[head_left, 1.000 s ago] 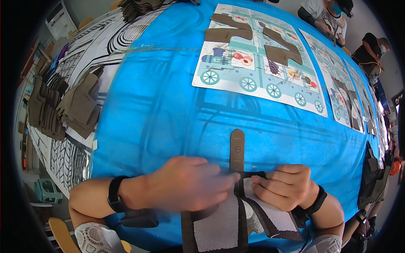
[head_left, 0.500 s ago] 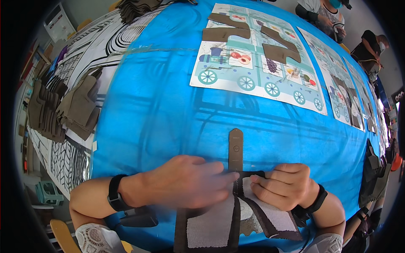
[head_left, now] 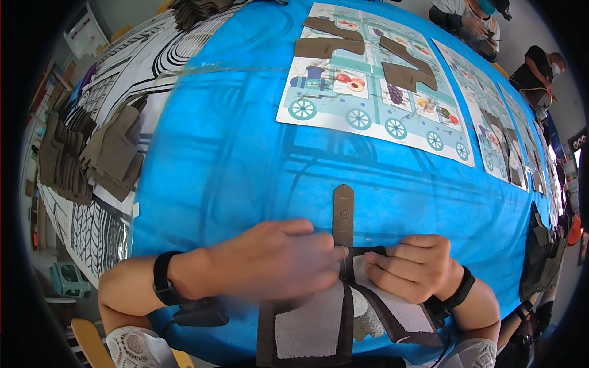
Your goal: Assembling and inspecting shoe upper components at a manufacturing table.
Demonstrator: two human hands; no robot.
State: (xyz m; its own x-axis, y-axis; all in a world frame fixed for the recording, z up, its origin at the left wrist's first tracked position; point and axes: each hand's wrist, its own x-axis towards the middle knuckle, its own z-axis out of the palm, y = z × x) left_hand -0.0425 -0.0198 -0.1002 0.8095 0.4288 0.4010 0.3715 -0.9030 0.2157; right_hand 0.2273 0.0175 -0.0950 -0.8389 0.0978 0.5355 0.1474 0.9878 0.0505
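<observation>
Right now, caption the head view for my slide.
Left hand beside a brown strap, right hand holding a dark piece, above a blue table cover.

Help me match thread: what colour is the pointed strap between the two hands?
The pointed strap is greyish brown; it shows best in the head view.

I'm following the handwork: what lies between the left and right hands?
In the head view, a short dark strip lies between the left hand and right hand, with part of a dark-bordered grey panel just below it.
</observation>
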